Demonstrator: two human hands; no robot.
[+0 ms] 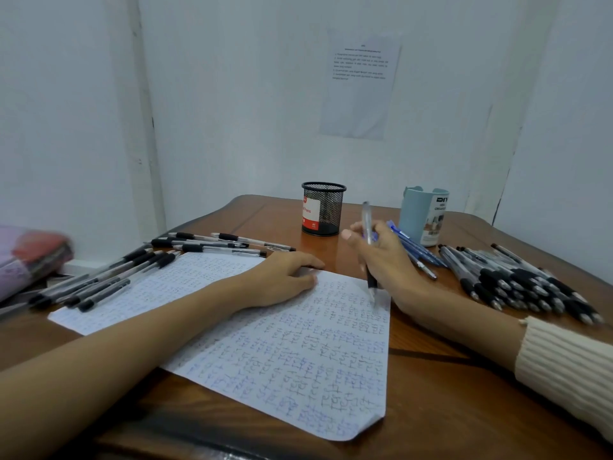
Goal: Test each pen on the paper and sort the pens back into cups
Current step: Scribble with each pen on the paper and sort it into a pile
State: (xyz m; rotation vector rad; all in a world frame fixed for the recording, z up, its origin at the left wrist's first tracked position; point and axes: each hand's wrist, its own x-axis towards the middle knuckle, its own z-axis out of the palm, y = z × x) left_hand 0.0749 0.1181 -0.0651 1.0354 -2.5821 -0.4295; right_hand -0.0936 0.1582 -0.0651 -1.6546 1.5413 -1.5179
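A sheet of paper (298, 360) covered in small handwritten test marks lies in front of me, and a second written sheet (159, 287) lies to its left. My right hand (388, 260) grips a clear pen with a black grip (367, 240), its tip touching the upper right part of the near sheet. My left hand (282, 277) rests flat on the paper's top edge. A black mesh cup (322, 209) and a light blue cup (423, 215) stand at the back of the table.
Several black-grip pens (99, 280) lie at the left and along the far sheet's top edge. A larger pile of pens (517, 280) lies at the right, with blue pens (414, 247) by the blue cup. A pink pouch (30, 257) sits far left.
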